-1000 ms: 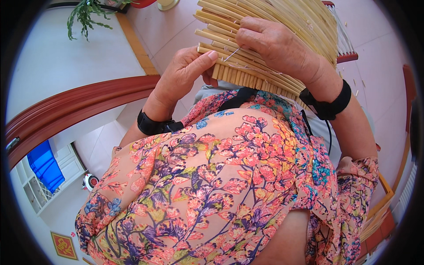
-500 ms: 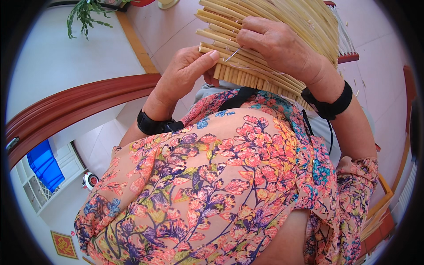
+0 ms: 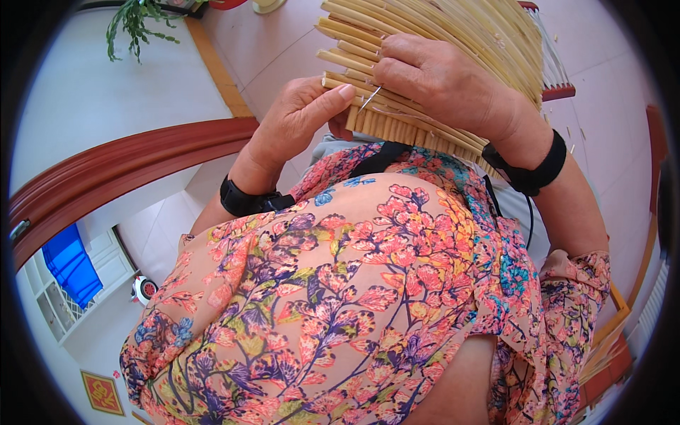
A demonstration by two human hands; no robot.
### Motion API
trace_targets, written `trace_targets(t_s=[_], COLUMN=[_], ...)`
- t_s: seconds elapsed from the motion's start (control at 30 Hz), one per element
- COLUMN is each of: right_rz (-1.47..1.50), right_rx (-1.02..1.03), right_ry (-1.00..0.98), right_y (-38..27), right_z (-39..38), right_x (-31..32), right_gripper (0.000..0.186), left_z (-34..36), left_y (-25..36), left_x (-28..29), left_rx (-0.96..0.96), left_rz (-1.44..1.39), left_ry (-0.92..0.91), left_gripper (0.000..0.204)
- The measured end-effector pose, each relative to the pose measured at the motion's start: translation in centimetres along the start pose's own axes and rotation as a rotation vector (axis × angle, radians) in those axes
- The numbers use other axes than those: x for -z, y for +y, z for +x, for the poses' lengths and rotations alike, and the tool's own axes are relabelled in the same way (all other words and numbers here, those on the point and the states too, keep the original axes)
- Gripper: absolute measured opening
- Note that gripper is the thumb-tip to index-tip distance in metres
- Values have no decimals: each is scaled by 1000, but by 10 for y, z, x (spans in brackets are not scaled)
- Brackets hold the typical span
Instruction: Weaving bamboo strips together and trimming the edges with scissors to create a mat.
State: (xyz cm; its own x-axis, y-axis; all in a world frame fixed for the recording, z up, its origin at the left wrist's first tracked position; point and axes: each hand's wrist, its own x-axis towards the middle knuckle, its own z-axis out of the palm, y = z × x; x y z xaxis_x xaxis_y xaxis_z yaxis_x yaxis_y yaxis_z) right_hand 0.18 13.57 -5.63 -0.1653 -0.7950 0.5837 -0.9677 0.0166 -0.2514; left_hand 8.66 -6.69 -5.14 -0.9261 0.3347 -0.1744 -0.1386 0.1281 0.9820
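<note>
A panel of pale yellow plant stalks (image 3: 489,42), laid side by side, rests over my lap, with a row of short stalk ends along its near edge. My left hand (image 3: 301,117) grips the panel's left near corner, thumb on top and fingers curled underneath. In my right hand (image 3: 443,81), above the stalks, a thin metal needle (image 3: 370,98) is pinched; its tip slants down toward the near edge, close to my left thumb. A thin pale thread (image 3: 397,112) lies across the stalks. The right fingertips are partly hidden behind the knuckles.
A stool with a reddish-brown frame (image 3: 559,93) stands beyond the panel at the right. Stalk scraps lie on the tiled floor (image 3: 602,106). A curved brown wooden edge (image 3: 134,152) runs along my left, and a green plant (image 3: 134,28) hangs at the far left.
My right hand has shifted slightly left and nearer to me, and the needle stands a little steeper, its tip closer to the near edge. The left hand keeps its hold.
</note>
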Motion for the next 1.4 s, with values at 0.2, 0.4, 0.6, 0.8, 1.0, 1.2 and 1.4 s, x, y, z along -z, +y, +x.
trace_targets(t_s=[0.2,0.4,0.6,0.8,1.0,1.2,1.4], right_rz=[-3,3,-184,-167,-321,-161,530], right_rx=[-35,-97,-47,-5,24,247,-449], right_ry=[-6,-21,182,130,158,151,490], right_y=[-2,-5,-32,-37,-36,-16,-15], right_z=[1,2,13,19,18,17,-4], right_x=[1,3,-1,-8,-10,6,29], right_gripper=[10,12,11,10,8,8,10], left_z=[0,-1,0,1,5,45,36], left_y=[-1,0,5,3,8,-9,3], left_x=[3,7,8,8,8,-11,-13], left_rx=[5,28,50,16,8,-272,-37], left_rz=[-4,-5,-101,-94,-38,68,14], left_ry=[-3,4,25,38,19,63,30], left_gripper=[34,38,41,41,38,39,42])
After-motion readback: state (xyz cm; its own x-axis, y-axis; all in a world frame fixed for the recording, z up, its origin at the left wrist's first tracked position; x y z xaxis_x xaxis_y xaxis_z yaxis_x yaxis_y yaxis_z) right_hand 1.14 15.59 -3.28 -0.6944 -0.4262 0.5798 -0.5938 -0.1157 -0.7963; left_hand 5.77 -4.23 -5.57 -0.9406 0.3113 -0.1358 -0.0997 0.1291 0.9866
